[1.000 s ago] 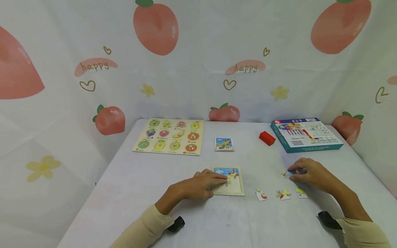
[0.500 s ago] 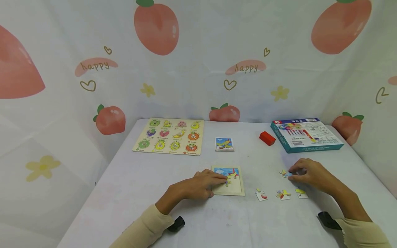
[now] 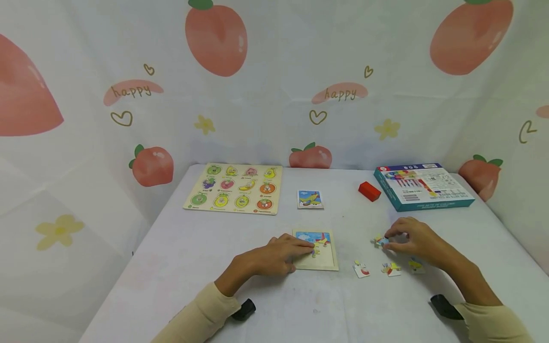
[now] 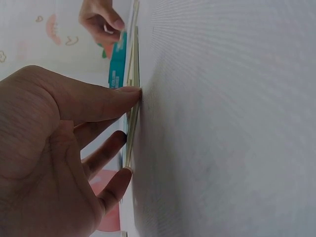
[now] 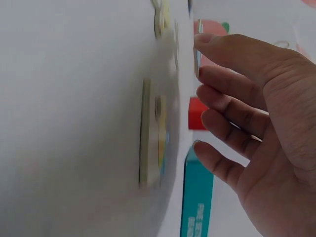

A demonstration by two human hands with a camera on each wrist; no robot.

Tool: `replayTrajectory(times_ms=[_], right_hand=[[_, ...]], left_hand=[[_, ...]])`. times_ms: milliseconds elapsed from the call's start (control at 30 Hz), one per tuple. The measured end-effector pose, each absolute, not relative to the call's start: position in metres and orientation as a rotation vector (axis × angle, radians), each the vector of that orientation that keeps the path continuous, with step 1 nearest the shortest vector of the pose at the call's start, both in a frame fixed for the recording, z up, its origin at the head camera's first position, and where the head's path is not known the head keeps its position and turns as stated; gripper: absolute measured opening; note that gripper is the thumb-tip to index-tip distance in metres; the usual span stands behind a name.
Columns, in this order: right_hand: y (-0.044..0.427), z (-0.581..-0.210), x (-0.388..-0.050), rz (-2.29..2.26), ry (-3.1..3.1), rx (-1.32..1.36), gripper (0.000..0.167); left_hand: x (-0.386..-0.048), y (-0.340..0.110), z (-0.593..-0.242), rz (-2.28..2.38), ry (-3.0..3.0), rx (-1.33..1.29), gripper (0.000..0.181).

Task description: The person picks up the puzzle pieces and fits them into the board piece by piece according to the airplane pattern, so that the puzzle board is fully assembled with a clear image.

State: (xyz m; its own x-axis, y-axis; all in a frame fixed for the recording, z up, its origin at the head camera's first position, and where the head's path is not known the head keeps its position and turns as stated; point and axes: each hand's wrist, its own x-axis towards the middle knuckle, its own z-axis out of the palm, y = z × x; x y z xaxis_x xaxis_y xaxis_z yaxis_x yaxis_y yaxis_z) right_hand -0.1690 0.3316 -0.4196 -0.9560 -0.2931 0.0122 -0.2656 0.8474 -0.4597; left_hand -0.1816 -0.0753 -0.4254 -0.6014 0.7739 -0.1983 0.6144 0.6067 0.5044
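Observation:
A small wooden puzzle board (image 3: 328, 261) lies mid-table in the head view, with some sky-and-plane pieces set in its upper part. My left hand (image 3: 280, 255) holds its left side, thumb at the near edge and index finger reaching over the pieces. In the left wrist view the thumb (image 4: 126, 94) touches the board's thin edge. My right hand (image 3: 413, 240) pinches a blue-and-yellow puzzle piece (image 3: 380, 241) above the table, between thumb and fingers. Three loose pieces lie below it: a white-and-red one (image 3: 361, 269), a multicoloured one (image 3: 391, 269) and a yellow one (image 3: 415, 266).
A fruit board (image 3: 233, 189) lies at the back left. Behind the puzzle board is a small stack of picture cards (image 3: 310, 199). A red block (image 3: 369, 191) sits beside a teal-edged box (image 3: 424, 186) at the back right. A fruit-print cloth hangs behind.
My right hand has moved left, carrying the puzzle piece up off the table. My left hand stays on the puzzle board.

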Motion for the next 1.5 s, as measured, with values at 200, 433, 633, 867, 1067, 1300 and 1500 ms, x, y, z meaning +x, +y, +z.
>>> replayTrajectory(times_ms=[200,433,633,867,1067,1300,1500], right_hand=[[0.312,-0.418,-0.171,-0.713,2.96,-0.537,0.022],[0.287,-0.419,-0.176,-0.69,2.917,-0.649,0.019],[0.265,-0.419,-0.183,-0.671,2.889,-0.759,0.017],[0.24,-0.421,-0.189,-0.641,2.849,-0.847,0.018],[0.223,-0.422,-0.188,-0.653,2.821,-0.915,0.018],[0.212,-0.421,-0.186,-0.635,2.812,-0.937,0.014],[0.208,-0.421,-0.186,-0.626,2.819,-0.947,0.014]], left_hand=[[-0.182,-0.075,-0.425,0.539,2.442,1.112,0.066],[-0.182,-0.076,-0.425,0.563,2.429,1.114,0.066],[-0.181,-0.076,-0.424,0.553,2.437,1.116,0.066],[-0.182,-0.077,-0.425,0.548,2.438,1.116,0.066],[-0.183,-0.076,-0.426,0.541,2.438,1.117,0.066],[-0.183,-0.075,-0.426,0.517,2.45,1.127,0.065],[-0.182,-0.075,-0.425,0.514,2.452,1.12,0.065]])
